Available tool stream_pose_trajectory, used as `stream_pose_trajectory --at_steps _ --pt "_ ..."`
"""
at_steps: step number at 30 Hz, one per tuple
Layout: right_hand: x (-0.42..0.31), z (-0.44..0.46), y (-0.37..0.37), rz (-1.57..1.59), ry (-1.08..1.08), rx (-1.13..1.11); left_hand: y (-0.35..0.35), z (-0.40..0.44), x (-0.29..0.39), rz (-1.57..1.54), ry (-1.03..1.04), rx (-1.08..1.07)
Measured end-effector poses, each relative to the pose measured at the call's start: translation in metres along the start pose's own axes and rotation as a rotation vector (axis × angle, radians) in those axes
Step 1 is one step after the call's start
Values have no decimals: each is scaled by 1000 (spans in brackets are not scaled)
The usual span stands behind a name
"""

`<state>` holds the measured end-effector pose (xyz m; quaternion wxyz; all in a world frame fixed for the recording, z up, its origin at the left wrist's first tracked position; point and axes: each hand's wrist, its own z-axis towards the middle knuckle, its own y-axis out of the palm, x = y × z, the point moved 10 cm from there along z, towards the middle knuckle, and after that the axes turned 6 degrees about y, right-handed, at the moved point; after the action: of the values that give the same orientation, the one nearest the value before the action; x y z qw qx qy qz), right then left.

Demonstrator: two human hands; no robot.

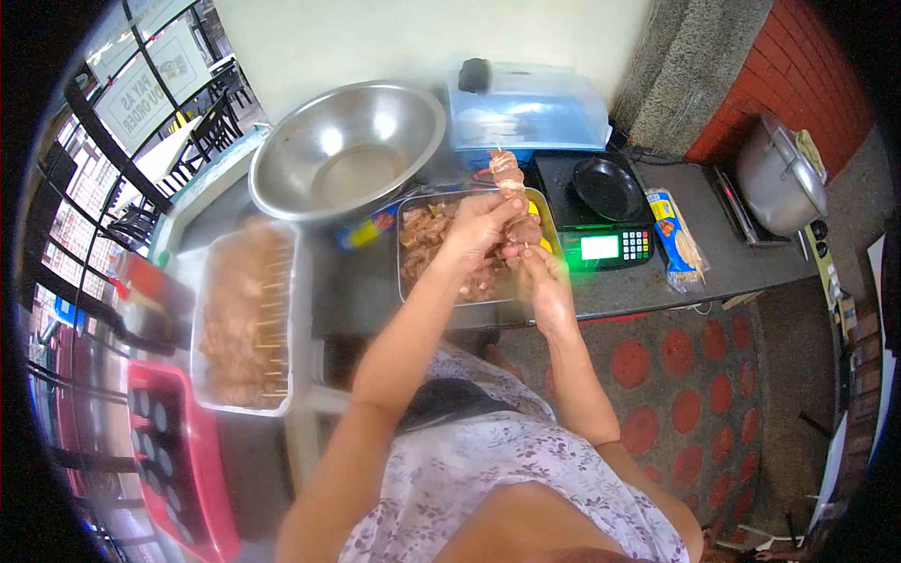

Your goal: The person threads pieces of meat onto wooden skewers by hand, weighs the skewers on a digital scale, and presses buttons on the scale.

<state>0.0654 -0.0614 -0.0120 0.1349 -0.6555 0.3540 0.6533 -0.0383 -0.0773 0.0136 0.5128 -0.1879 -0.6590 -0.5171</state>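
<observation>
A skewer of raw meat (508,174) is held upright between my hands, its tip poking out above the topmost piece. My left hand (481,225) is closed around the meat partway down the stick. Just below and to the right, my right hand (542,277) pinches the lower end of the same skewer. Both hands are above a metal tray (402,246) of raw meat pieces (427,244), with something yellow at its right side. A white tray (290,328) at the left holds rows of finished meat skewers (246,319), somewhat blurred.
A large steel basin (352,150) stands behind at left, beside a blue lidded container (530,108). Right of the meat are a digital scale (605,246) with a black plate (608,188), a pack of sticks (678,239) and a pot (779,178). A pink stool (202,460) is lower left.
</observation>
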Motion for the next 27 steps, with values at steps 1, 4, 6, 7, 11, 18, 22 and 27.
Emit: stream_pose_trajectory --at_steps 1,4,6,7,11,18,22,27 --pt "-1 -1 1 -11 16 3 -1 -1 2 3 3 21" --pt "-2 0 2 15 14 14 -1 -1 1 12 -36 16" --pt "-4 -1 -2 -20 -13 43 -3 -2 3 -7 -62 26" --pt "-6 -2 -5 -55 -40 73 -4 -2 3 -26 -89 36" --pt "0 -3 -4 -28 -16 22 -10 11 7 62 -7 41" --pt "2 1 -6 -78 -82 27 -10 14 12 -75 24 83" --pt "-4 -4 -4 -68 -42 20 -10 20 10 -39 46 48" --pt "-1 -3 -2 -36 -94 51 -11 16 17 -57 -13 95"
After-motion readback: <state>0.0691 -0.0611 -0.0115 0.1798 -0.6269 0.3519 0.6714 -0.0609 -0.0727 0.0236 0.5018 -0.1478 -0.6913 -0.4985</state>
